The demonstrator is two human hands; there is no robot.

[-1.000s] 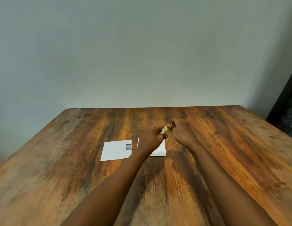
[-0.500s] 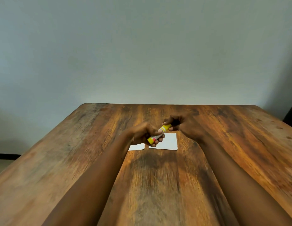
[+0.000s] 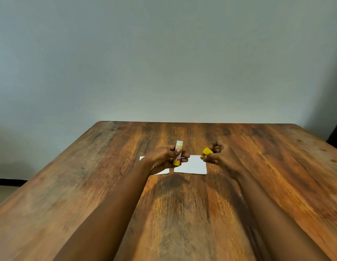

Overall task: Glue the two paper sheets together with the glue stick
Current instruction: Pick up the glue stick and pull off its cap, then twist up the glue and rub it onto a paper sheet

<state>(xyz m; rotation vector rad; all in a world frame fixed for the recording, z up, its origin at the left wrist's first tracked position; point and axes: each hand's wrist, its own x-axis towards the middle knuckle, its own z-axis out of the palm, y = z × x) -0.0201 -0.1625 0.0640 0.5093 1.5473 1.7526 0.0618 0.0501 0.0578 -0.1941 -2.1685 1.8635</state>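
My left hand grips the glue stick upright, its uncapped white top pointing up and its yellow base below my fingers. My right hand pinches the yellow cap, held apart to the right of the stick. Two white paper sheets lie side by side on the wooden table under my hands. The right sheet shows almost whole. The left sheet is mostly hidden by my left hand and wrist, with only a corner and its near edge showing.
A plain grey wall stands behind the table's far edge. A dark object shows at the far right beside the table. The floor is seen past the table's left edge.
The cap has come off the glue stick: my right hand pulled it away to the right while my left hand turned the stick upright. The view shifted slightly.
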